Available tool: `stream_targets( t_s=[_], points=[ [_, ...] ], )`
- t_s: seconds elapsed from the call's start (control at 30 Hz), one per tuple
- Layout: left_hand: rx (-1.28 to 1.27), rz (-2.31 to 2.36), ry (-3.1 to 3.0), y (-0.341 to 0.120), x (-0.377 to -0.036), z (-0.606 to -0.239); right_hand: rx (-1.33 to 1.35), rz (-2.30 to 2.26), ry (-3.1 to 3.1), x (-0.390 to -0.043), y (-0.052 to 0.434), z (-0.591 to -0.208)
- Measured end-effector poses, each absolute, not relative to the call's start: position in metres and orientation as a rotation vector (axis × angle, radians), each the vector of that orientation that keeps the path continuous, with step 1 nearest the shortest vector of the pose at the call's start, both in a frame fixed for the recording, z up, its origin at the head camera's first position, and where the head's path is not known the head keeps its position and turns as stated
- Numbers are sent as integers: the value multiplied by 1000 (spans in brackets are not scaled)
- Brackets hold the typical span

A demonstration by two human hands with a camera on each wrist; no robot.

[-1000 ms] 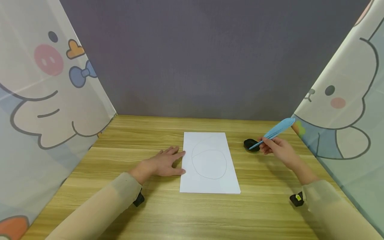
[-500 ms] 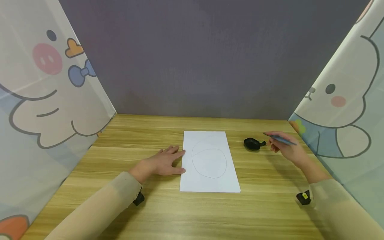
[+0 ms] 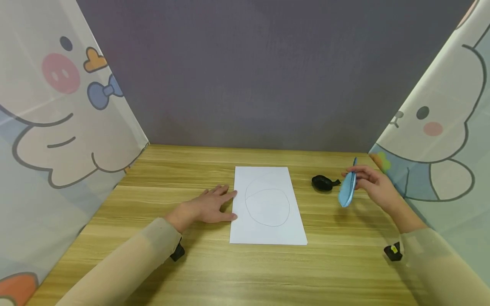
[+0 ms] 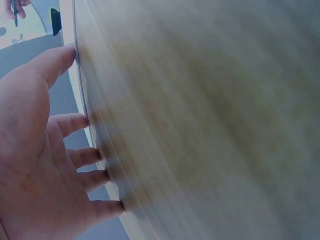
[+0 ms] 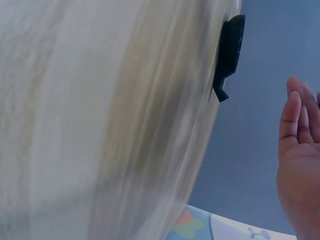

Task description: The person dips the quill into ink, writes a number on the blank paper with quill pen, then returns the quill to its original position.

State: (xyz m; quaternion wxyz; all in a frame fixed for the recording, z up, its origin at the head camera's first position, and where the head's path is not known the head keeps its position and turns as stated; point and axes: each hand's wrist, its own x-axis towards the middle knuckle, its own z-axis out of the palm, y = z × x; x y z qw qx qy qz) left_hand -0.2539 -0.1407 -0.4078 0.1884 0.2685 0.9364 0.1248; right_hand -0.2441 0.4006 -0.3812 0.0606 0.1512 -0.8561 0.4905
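Note:
A white sheet of paper (image 3: 264, 236) lies on the table, bearing a thin pencil-like outline of a rounded shape. My left hand (image 3: 208, 209) rests flat at its left edge, fingers spread, with thumb and index fingertip touching the paper. To the right of the sheet, my right hand (image 3: 374, 185) holds a blue feather pen (image 3: 347, 190) above the table. Its feathered end hangs down towards me and its thin shaft points up and away. Just left of that hand sits a small black dish with a short handle (image 3: 322, 183). The right wrist view hides the feather.
The wooden table (image 3: 183, 272) meets a dark grey panel (image 3: 260, 76) at the back. Cartoon-printed cloths stand at the left (image 3: 76, 140) and right (image 3: 451, 127) sides.
My right hand has drawn back right from the black dish and turned the feather pen, so its feathered end has swung from far right to near and down. The left hand stays put.

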Motion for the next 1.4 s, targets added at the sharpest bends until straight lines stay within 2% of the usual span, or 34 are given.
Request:
stream_targets(
  t_s=[0.3,0.67,1.4],
  points=[
    [758,357,2629,-139,-254,-407,510,1423,-2593,-246,407,-391],
    [752,360,2626,-140,-253,-405,538,989,-2873,-248,411,-399],
    [749,350,2631,-140,-254,-406,562,875,-3036,-254,403,-405]
  ],
)
